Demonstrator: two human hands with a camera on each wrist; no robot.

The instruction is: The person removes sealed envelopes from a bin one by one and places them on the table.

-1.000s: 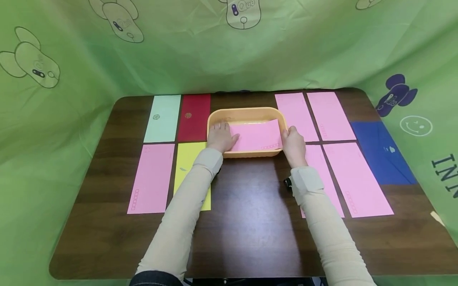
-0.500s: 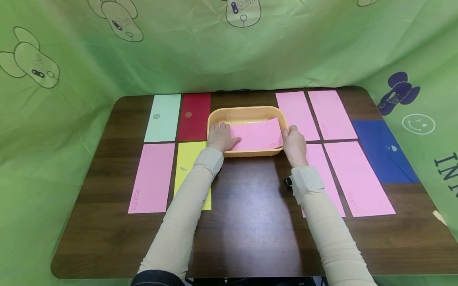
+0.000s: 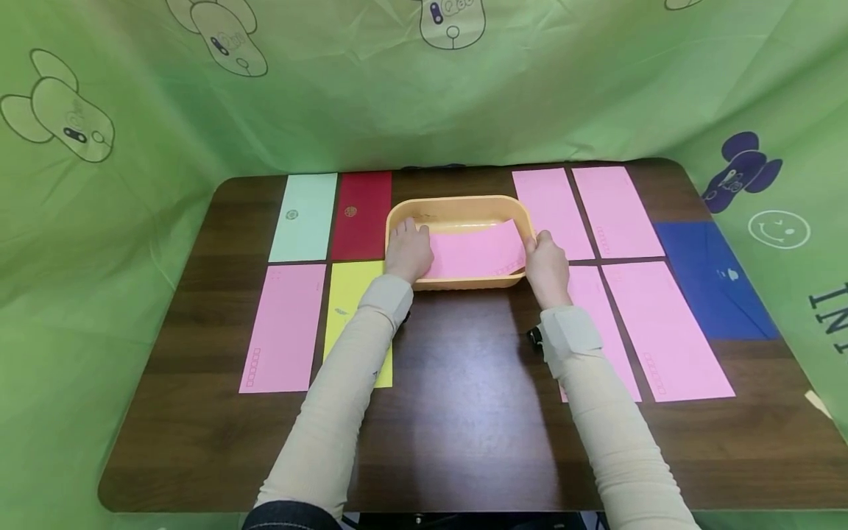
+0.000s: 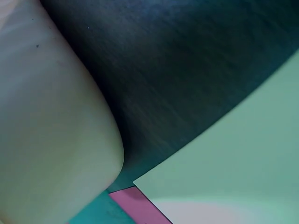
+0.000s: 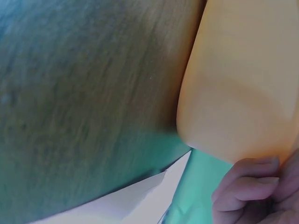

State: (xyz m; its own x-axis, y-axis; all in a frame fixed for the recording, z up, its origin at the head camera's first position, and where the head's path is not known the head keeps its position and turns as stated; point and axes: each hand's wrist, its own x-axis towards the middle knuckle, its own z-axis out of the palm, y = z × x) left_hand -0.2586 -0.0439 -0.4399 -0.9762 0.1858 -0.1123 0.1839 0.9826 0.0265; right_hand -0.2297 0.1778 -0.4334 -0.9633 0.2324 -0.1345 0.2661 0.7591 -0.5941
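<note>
In the head view, a shallow peach plastic tray sits toward the back of the table, with a pink envelope inside. My left hand reaches over the tray's left end and grips the left end of that envelope, its thumb along the paper; the fingertips are partly hidden. My right hand grips the tray's right end at the rim. In the right wrist view, curled fingers lie against the tray's wall. The left wrist view does not show the fingertips.
Left of the tray lie a pale mint envelope, a dark red one, another pink one and a yellow one. Several pink envelopes and a blue one lie right. A green curtain hangs behind the table.
My left thumb has drawn in toward the fingers from lying across the envelope. The envelope's lower right edge has shifted up slightly in the tray. The right hand keeps its grip.
</note>
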